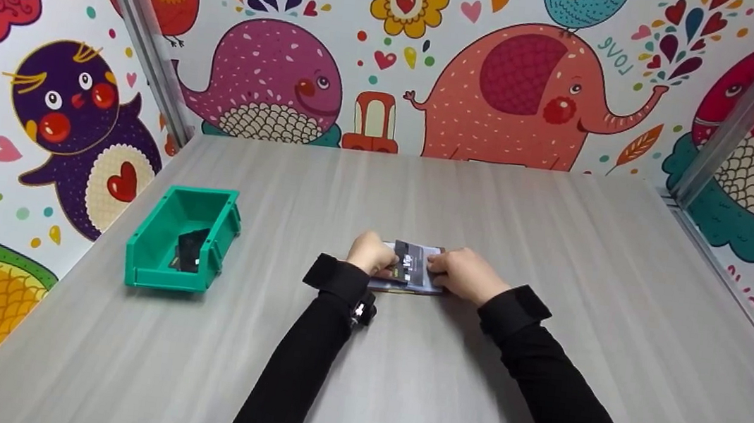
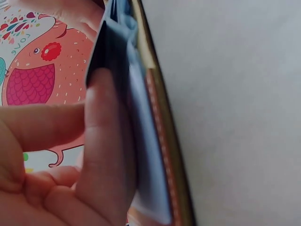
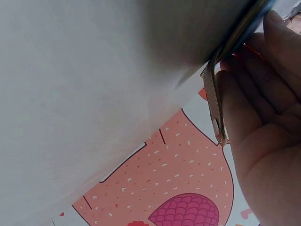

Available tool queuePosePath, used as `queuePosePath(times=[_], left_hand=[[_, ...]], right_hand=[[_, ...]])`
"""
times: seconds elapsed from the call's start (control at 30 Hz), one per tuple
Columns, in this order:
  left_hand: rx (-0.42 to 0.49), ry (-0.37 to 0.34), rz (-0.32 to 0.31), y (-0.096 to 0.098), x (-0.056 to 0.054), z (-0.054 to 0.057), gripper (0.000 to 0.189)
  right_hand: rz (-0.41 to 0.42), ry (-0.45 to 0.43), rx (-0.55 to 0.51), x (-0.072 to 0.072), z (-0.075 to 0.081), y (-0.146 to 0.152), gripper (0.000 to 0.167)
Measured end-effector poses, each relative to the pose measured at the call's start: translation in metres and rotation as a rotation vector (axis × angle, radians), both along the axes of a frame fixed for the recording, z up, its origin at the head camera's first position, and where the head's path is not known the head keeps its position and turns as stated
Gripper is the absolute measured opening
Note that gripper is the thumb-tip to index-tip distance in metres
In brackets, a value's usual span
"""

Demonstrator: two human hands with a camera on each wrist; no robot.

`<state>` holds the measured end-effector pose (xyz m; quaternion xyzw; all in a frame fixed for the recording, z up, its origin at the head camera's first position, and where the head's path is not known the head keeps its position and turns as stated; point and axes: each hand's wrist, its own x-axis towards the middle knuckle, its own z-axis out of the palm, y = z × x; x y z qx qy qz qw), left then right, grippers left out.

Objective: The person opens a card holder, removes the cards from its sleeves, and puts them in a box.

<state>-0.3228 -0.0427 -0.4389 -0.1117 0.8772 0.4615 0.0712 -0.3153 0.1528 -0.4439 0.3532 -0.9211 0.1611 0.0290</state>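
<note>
A card holder [image 1: 419,290] with clear plastic sleeves [image 2: 148,160] and a brown stitched edge [image 2: 162,141] lies opened on the table in front of me. My left hand [image 1: 371,253] pinches a dark card [image 1: 407,260] between thumb and finger over the sleeves, at their left side. On the other side my right hand [image 1: 468,275] grips the holder's right edge, thumb on top. A brown strap with a snap [image 3: 214,101] sticks out beside the right fingers in the right wrist view. How far the card sits within a sleeve I cannot tell.
To the left stands a green plastic bin [image 1: 167,280] with dark cards [image 1: 190,250] inside. The pale wood-grain table [image 1: 323,184] ends at walls printed with cartoon animals at the back and both sides.
</note>
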Motion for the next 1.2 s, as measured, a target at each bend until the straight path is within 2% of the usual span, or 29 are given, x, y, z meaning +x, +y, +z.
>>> queuePosePath(times=[0.07,0.27,0.4,0.5,0.73,0.83,1.2], left_hand=[[0.040,-0.015,0.013,0.0007,-0.0008,-0.0007,0.023],[0.010,0.020,-0.004,0.0010,0.0030,0.0002,0.016],[0.051,0.019,-0.009,0.0023,0.0047,0.0005,0.015],[0.050,0.024,-0.005,0.0042,0.0052,0.0006,0.020],[-0.151,0.081,-0.011,0.0084,0.0078,0.0010,0.032],[-0.204,0.093,-0.007,0.0093,0.0082,0.0018,0.036],[-0.198,0.079,-0.015,0.0087,0.0068,0.0003,0.032]], right_hand=[[0.000,-0.001,-0.002,0.0005,0.0000,-0.0002,0.022],[0.005,0.007,0.003,-0.0005,-0.0009,-0.0008,0.021],[0.009,0.012,0.002,-0.0001,-0.0004,-0.0006,0.020],[0.008,0.015,-0.002,0.0008,0.0003,-0.0003,0.020],[0.002,0.007,-0.004,0.0014,0.0010,-0.0002,0.018],[0.000,0.007,-0.004,0.0012,0.0008,-0.0004,0.017],[0.006,0.009,-0.010,0.0012,-0.0002,-0.0003,0.016]])
